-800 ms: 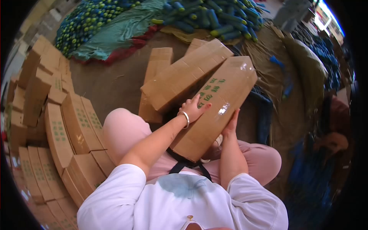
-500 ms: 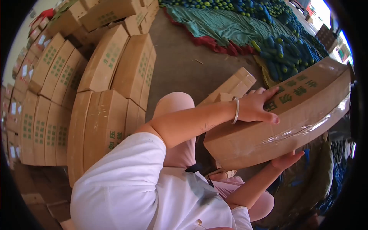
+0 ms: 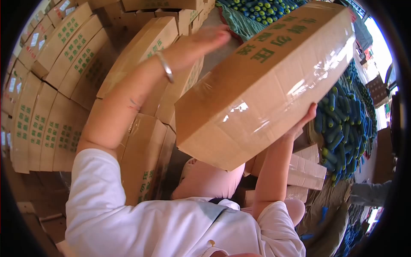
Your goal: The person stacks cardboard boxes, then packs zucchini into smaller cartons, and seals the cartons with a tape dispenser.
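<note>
A long cardboard box (image 3: 265,85) with green printing and shiny clear tape is raised at a tilt in front of my body. My right hand (image 3: 303,123) supports it from beneath, with fingers against its lower right side. My left hand (image 3: 199,45), blurred by motion, is off the box to its left. Its fingers look stretched out and hold nothing. A silver bangle (image 3: 165,67) circles the left wrist. Below the left forearm stand stacked cardboard boxes (image 3: 143,147).
Rows of similar cartons (image 3: 53,128) are stacked on the left. More boxes (image 3: 306,171) lie low, beyond my right forearm. Piles of long green vegetables (image 3: 338,128) lie at right and at the top, beside a green cloth (image 3: 244,23). A grey sleeve (image 3: 370,193) shows at the right edge.
The cardboard box has been raised and brought left, towards the stacks. My left hand has come off its top and swung left. My right hand has stayed under it.
</note>
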Tool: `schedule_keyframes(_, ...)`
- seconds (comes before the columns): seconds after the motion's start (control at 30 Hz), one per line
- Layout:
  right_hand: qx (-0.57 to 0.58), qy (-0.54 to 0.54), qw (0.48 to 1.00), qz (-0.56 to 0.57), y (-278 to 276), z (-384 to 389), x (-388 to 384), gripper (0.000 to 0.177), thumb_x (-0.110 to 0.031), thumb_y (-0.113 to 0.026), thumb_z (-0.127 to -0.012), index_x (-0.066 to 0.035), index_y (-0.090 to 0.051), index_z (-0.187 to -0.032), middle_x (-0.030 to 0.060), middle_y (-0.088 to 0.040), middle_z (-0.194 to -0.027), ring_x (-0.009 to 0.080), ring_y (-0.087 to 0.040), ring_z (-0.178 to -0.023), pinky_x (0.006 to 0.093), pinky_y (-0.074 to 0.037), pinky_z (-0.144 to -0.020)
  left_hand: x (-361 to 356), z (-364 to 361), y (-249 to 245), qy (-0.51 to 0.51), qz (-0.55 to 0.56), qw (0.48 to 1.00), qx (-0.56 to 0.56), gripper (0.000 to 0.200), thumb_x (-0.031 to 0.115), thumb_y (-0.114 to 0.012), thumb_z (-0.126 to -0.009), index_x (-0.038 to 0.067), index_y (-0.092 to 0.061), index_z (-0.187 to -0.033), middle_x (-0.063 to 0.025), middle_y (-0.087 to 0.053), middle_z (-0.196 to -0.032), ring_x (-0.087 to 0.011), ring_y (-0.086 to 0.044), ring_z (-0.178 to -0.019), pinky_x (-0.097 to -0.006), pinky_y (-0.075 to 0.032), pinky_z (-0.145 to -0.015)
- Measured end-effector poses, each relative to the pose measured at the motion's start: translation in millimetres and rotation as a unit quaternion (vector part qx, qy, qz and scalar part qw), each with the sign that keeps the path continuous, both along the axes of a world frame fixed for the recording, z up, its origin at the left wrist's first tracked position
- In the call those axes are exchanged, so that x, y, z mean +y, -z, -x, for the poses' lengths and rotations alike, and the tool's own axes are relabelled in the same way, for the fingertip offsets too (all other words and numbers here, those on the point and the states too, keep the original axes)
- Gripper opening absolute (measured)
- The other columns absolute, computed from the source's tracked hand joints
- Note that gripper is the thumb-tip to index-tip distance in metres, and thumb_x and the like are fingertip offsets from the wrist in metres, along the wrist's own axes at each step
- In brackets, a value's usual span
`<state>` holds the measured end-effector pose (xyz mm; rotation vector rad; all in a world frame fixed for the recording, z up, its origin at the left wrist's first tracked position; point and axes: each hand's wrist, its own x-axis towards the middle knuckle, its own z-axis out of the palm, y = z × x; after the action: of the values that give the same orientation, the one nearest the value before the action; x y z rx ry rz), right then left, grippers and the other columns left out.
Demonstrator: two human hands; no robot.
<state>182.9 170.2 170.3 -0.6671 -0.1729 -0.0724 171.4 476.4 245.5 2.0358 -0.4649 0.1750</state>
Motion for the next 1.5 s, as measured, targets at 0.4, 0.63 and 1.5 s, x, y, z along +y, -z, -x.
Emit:
schedule_keyframes(0.4,0.153,-0.263,0.951,0.057,95,-113,237,0.074,-0.054,-0.056,-0.077,-0.006,-0.044,-0.131,0.0138,-0.054,-0.123,0.0296,-0.052,-0.111,0.0422,-0.044,-0.094,245,64,154,-0.412,-0.348,0.811,0.226,0.058,0.054,-0.019,-0.096,0.026,-0.029,-0.146,-0.0070,-0.016,-0.155,-0.0295,-0.012,-0.143,-0.0495,-0.008,-0.114)
schedule_keyframes(0.63,0.277,-0.311,0.888,0.196,130,-92,301,0.079,-0.054,-0.060,-0.077,-0.005,-0.038,-0.136,0.0146,-0.046,-0.134,0.0282,-0.046,-0.120,0.0398,-0.038,-0.101,230,64,157,-0.403,-0.389,0.805,0.195,0.064,0.060,-0.013,-0.095,0.025,-0.027,-0.147,-0.0061,-0.014,-0.156,-0.0301,-0.008,-0.143,-0.0499,-0.005,-0.114)
schedule_keyframes(1.5,0.267,0.046,0.876,0.398,146,45,-101,0.040,-0.028,-0.057,-0.091,-0.002,-0.055,-0.121,0.0105,-0.064,-0.109,0.0189,-0.063,-0.096,0.0307,-0.049,-0.082,230,43,155,-0.352,-0.503,0.758,0.220,0.087,0.068,-0.044,-0.084,0.019,-0.014,-0.150,-0.0102,-0.007,-0.157,-0.0329,-0.007,-0.143,-0.0573,-0.010,-0.111)
